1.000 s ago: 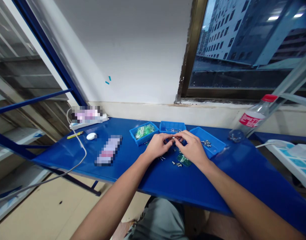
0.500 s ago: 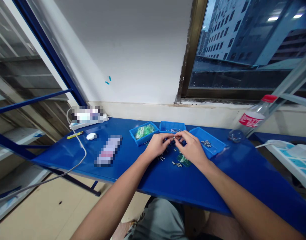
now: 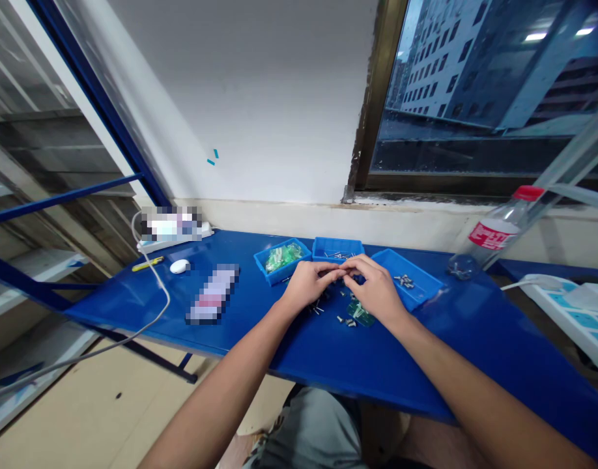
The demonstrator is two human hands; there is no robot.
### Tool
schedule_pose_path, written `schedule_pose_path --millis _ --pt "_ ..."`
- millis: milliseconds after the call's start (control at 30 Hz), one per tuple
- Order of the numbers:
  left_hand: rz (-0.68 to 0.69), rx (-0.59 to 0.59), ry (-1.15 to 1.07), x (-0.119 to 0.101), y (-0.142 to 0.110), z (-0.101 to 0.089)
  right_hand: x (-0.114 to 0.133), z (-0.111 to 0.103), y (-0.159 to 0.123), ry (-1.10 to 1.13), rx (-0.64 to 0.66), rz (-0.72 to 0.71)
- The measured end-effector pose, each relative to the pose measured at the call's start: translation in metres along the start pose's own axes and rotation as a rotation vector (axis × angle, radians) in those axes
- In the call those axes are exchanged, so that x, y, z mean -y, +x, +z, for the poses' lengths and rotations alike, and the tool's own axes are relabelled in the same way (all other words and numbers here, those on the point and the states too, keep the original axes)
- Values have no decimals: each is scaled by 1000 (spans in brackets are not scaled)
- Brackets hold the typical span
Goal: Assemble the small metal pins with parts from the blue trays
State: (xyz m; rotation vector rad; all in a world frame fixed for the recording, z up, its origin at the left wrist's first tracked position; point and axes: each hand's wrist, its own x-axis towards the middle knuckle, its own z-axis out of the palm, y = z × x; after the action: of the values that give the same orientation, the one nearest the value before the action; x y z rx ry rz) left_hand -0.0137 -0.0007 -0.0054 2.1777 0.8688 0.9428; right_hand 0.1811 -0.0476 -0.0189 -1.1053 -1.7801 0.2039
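My left hand [image 3: 306, 284] and my right hand [image 3: 372, 284] meet at the fingertips above the blue table. Both are pinched closed, and whatever lies between the fingers is hidden. Under my right hand rests a green transparent piece [image 3: 361, 312], with several short screws [image 3: 350, 322] beside it. Thin metal pins or screws [image 3: 318, 310] lie below my left hand. Behind the hands stand three blue trays: the left tray [image 3: 271, 276] has green and clear packets [image 3: 283, 256], the middle tray [image 3: 338, 243] has thin metal pieces, and the right tray [image 3: 421, 286] has short screws [image 3: 403, 281].
A clear bottle [image 3: 494, 232] with a red cap stands at the back right, near a white power strip [image 3: 567, 312]. To the left are a blurred-out phone-shaped item [image 3: 212, 294], a white oval object [image 3: 180, 266], a yellow cutter [image 3: 147, 264] and a grey cable [image 3: 166, 303].
My fingertips have closed in slightly, and the small bit that showed between them is now covered. The surrounding objects have stayed in place.
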Motion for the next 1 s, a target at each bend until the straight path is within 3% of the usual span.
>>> schedule_pose_path --millis 133,367,567,767,900,1000 --pt "-68 -63 -17 3 1 2 0 1 0 1 -5 -3" --pt "3 -112 67 4 3 3 -2 7 -3 83 -20 146" --pt "-28 -122 -173 9 4 7 -1 6 -1 137 -19 203" --pt "-123 -116 -414 13 5 7 -5 6 -1 138 -10 174" --pt "-117 -72 -385 11 3 6 -3 4 0 48 -31 86" --pt "-42 -51 -197 7 2 5 -5 -6 4 -152 -40 -32"
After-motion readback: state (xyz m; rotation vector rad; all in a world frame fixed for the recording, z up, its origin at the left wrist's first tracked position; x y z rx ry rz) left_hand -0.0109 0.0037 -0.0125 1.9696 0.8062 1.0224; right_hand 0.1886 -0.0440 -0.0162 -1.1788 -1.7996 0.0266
